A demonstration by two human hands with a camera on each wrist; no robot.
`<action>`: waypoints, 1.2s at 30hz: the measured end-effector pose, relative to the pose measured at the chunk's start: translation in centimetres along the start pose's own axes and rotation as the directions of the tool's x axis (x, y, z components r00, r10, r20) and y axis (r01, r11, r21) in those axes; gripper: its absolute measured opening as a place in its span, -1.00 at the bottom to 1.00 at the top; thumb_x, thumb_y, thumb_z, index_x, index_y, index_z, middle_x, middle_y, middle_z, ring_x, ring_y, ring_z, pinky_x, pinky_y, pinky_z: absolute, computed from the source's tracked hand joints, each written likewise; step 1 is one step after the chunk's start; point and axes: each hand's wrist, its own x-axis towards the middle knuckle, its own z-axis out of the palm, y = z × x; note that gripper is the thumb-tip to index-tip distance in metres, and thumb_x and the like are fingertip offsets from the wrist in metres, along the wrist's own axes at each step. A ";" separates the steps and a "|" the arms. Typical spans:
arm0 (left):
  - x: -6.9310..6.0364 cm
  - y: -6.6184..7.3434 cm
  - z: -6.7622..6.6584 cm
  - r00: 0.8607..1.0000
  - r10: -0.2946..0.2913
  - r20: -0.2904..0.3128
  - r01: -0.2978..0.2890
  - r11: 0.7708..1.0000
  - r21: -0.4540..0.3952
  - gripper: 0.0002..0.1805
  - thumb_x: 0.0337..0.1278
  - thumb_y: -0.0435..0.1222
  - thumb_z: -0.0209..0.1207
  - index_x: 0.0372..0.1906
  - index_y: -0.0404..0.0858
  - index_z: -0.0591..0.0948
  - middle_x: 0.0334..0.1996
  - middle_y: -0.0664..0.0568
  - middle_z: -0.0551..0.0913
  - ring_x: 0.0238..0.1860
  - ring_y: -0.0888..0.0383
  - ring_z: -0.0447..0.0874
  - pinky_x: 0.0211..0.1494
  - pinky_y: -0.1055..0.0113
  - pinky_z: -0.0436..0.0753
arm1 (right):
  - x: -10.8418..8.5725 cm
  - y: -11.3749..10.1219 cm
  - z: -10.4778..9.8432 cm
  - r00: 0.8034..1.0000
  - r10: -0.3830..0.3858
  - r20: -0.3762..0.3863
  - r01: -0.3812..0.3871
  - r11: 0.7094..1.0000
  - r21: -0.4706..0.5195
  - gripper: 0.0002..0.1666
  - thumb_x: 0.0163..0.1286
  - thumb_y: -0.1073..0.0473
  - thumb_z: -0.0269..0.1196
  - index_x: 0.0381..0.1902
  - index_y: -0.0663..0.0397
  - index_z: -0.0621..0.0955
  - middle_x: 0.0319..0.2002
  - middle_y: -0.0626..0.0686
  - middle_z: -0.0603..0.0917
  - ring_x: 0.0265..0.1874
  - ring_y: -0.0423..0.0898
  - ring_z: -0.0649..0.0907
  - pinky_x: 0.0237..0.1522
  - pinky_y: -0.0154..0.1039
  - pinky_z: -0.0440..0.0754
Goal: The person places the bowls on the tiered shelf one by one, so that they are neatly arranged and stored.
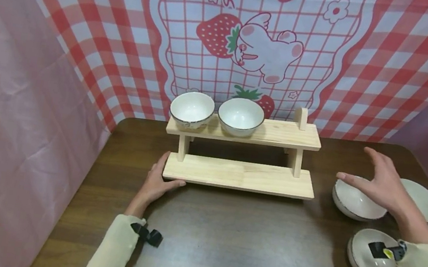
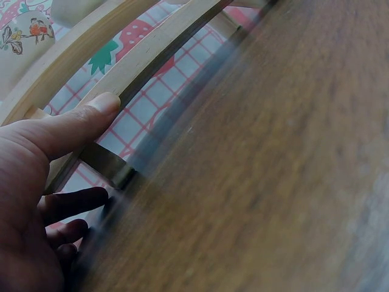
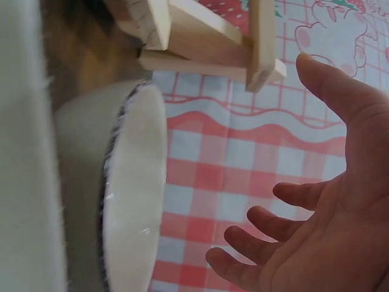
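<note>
One white bowl (image 1: 353, 203) sits on the surface (image 1: 230, 243) to the right of the wooden rack (image 1: 241, 176), below my open, empty right hand (image 1: 388, 187). My left hand (image 1: 154, 185) grips the rack's lower left corner. I judge the bowl rigid, moderately light, smooth and chippable; take hold at opposite rim points.
</note>
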 end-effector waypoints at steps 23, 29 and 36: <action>0.0 0.0 0.1 1.000 0.005 -0.010 -0.005 1.000 -0.015 0.20 -0.08 -0.06 0.53 0.61 -0.09 0.04 0.55 -0.18 0.19 0.50 -0.21 0.15 0.52 -0.24 0.20 | -1.0 3.9 2.2 0.997 0.033 0.071 -0.028 0.997 -0.078 0.40 0.21 -0.33 0.35 0.52 0.50 -0.11 0.40 0.66 -0.01 0.33 0.57 0.08 0.19 0.60 0.17; 0.0 0.0 0.0 1.000 0.008 -0.013 -0.008 1.000 -0.021 0.20 -0.09 -0.07 0.53 0.61 -0.10 0.04 0.55 -0.19 0.20 0.49 -0.21 0.16 0.51 -0.24 0.20 | -1.3 4.2 2.5 0.998 0.009 0.067 -0.002 0.994 -0.107 0.41 0.15 -0.30 0.40 0.50 0.54 -0.05 0.37 0.69 0.03 0.29 0.58 0.14 0.18 0.58 0.22; 0.0 0.1 -0.1 1.000 0.008 -0.005 -0.009 1.000 -0.009 0.21 -0.10 -0.05 0.53 0.61 -0.13 0.05 0.55 -0.20 0.19 0.49 -0.22 0.17 0.49 -0.26 0.22 | -1.6 4.1 2.8 0.995 0.038 0.089 -0.022 0.983 -0.180 0.49 0.06 -0.36 0.43 0.50 0.52 -0.05 0.33 0.71 0.05 0.21 0.60 0.21 0.12 0.58 0.30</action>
